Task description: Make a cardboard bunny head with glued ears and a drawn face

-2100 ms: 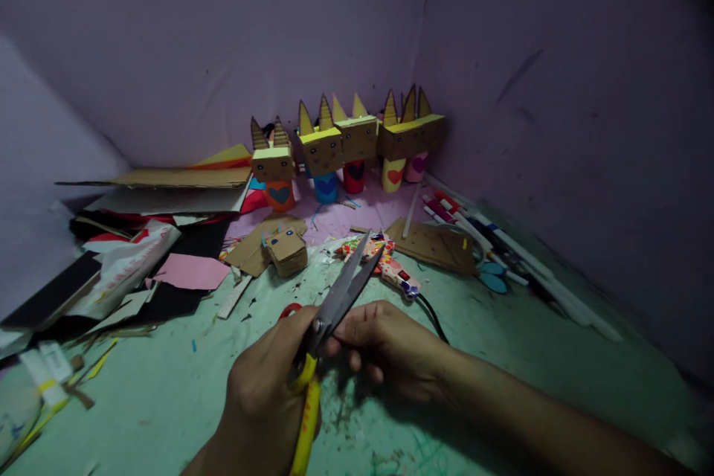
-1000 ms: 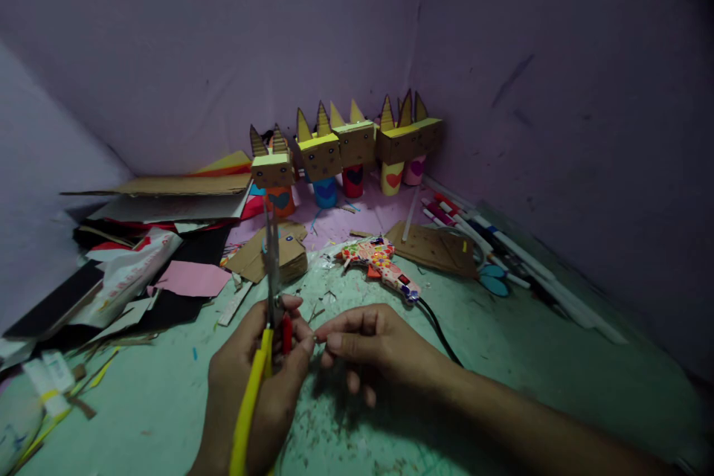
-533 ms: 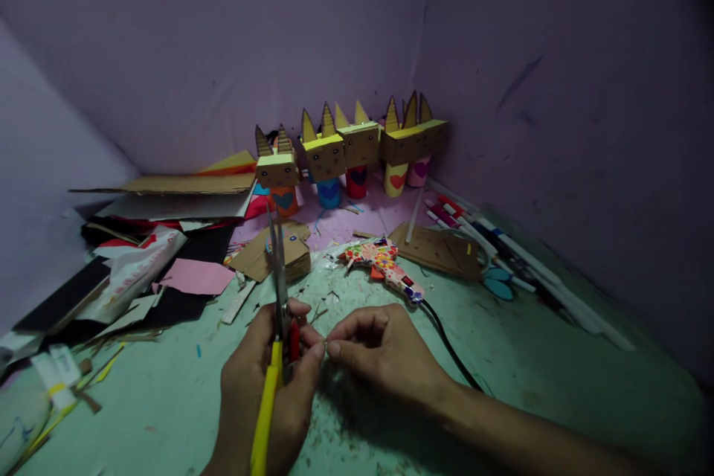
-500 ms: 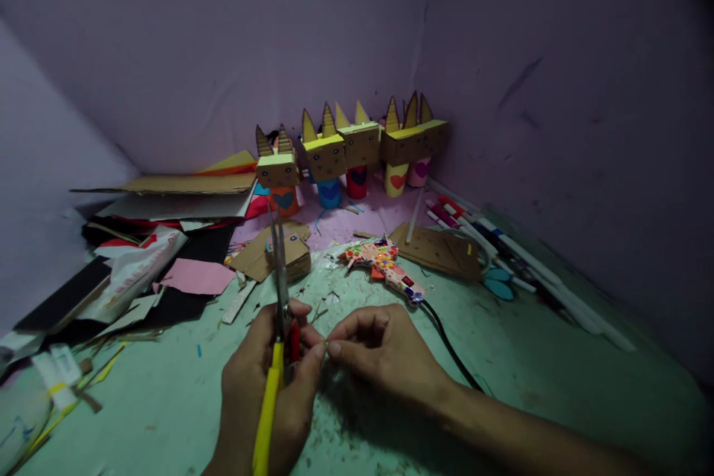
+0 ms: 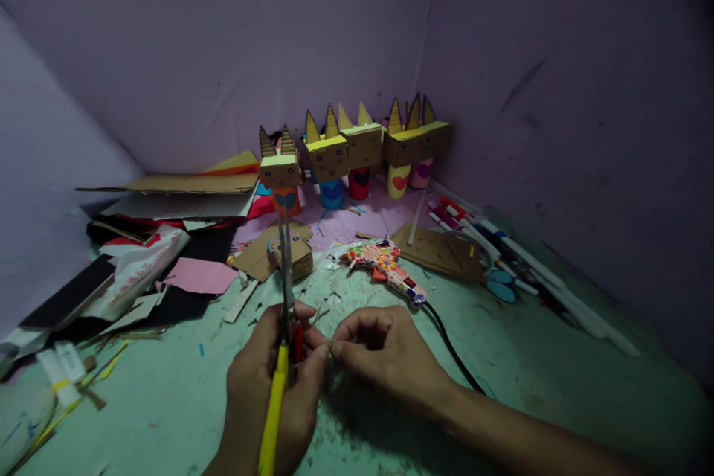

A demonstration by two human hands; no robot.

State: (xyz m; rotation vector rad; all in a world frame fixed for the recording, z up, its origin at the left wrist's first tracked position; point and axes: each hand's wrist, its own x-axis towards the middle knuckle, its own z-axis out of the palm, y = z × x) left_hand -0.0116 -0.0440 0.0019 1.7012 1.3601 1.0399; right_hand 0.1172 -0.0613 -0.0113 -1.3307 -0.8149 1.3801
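In my left hand (image 5: 279, 387) rests a pair of scissors (image 5: 274, 409) with yellow and red handles, its blades pointing up and away from me. The left thumb and a finger also pinch toward a tiny item between both hands, too small to name. My right hand (image 5: 384, 357) is closed in a pinch, its fingertips meeting the left ones at that tiny item. Just beyond the hands lies a glue gun (image 5: 384, 268) with a flower pattern and a black cord. Left of it sits a small cardboard box head (image 5: 295, 256) on a cardboard scrap.
Cardboard figures (image 5: 329, 156) with pointed ears stand along the back wall. At left are stacked cardboard sheets (image 5: 184, 183) and pink paper (image 5: 201, 275). Markers (image 5: 451, 216) and white sticks (image 5: 563, 290) lie at right, near a cardboard piece (image 5: 438, 253). Scraps litter the green table (image 5: 167, 401).
The whole scene has shifted slightly to the right in view, hands included. Both hands keep nearly the same pose, fingertips together, with the scissors still in the left.
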